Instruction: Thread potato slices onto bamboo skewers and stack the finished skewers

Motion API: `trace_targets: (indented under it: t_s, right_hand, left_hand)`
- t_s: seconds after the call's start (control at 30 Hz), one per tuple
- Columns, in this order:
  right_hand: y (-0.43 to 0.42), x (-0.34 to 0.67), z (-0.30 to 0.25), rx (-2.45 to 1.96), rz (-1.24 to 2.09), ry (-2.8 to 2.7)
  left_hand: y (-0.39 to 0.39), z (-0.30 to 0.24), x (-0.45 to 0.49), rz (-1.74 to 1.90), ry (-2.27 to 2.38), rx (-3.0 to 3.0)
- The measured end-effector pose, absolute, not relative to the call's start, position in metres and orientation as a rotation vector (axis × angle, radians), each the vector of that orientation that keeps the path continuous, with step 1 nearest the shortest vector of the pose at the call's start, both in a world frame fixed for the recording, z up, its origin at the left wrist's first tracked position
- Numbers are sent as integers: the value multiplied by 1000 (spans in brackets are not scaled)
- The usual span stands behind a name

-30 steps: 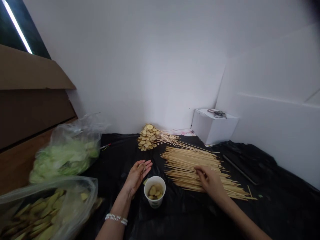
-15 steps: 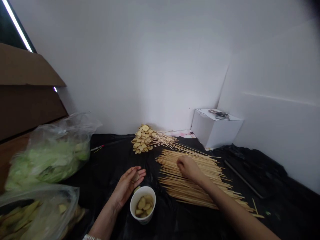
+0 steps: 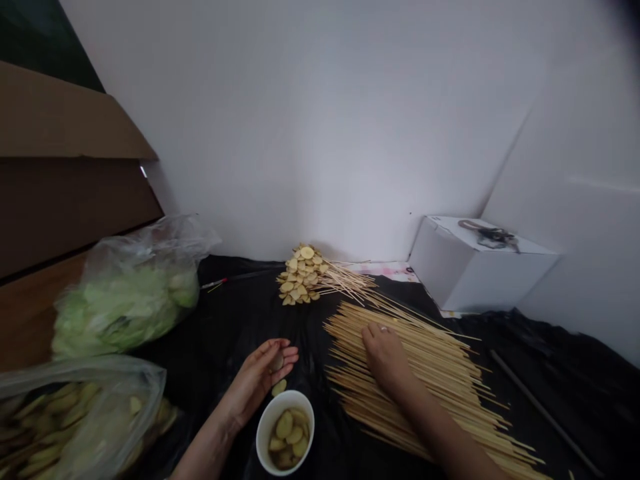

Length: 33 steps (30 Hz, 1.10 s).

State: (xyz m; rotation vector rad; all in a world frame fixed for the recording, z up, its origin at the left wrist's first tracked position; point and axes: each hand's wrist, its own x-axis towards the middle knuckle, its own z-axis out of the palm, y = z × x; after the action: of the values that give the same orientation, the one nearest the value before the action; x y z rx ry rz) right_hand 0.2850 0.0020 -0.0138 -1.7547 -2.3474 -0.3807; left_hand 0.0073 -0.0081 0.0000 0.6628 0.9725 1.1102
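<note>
Status from where I'm standing: a small stack of loaded skewers (image 3: 300, 277) sits at the back, round yellow slices (potato, most likely) threaded on bamboo, with the stick ends fanned out to the right. Most of the job looks undone: a wide heap of bare bamboo skewers (image 3: 440, 380) lies on the black plastic sheet (image 3: 235, 313), far outnumbering the loaded ones.

Left hand (image 3: 257, 380) open, palm up, fingers lightly curled, one slice (image 3: 277, 362) resting in the palm. Right hand (image 3: 387, 357) open and flat on the skewer heap, no clear grip on any stick. White cup (image 3: 264, 450) holds slices in cloudy liquid, a loose slice (image 3: 279, 387) just above its rim. More stock in the clear plastic bag (image 3: 85, 413) at lower left; a second bag of pale green shreds (image 3: 120, 310) lies behind it.
</note>
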Motion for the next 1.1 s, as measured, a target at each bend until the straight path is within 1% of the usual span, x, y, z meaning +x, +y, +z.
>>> trace_targets:
  t_s: [0.2,0.3,0.4,0.5,0.63,0.73,0.8,0.87,1.0,1.07,1.1]
  right_hand:
    - [-12,278,-12,-1524,-534,-2324]
    - [-19,272,-14,-1299,-567,-2345]
    - [-26,266,-15,-1196,-586,-2343]
    - [-30,264,-17,-1162,-582,-2359]
    - [-31,265,-20,-1168,-565,-2365]
    - [-32,266,-20,-1221,-539,-2343]
    - [-32,266,-20,-1232,-517,-2335]
    - [-33,266,-19,-1231,-492,-2330]
    - [-33,266,-19,-1227,-491,-2319]
    - [-33,267,-18,-1224,-485,-2315]
    - [-34,266,-18,-1225,-477,-2313]
  left_hand:
    - [-12,1,13,1095,951,767]
    - [-15,2,19,1039,975,826]
    - [-20,8,23,995,979,892]
    - [-27,26,23,1061,969,1022]
    - [-41,67,16,1134,980,1168]
    - [-55,92,11,984,1013,1175]
    - [-63,97,9,822,1002,1165]
    - [-69,95,6,735,1020,1254]
    - [-75,90,8,761,1201,1716]
    - [-77,96,12,670,1307,1954]
    - [-78,100,14,560,1341,2080]
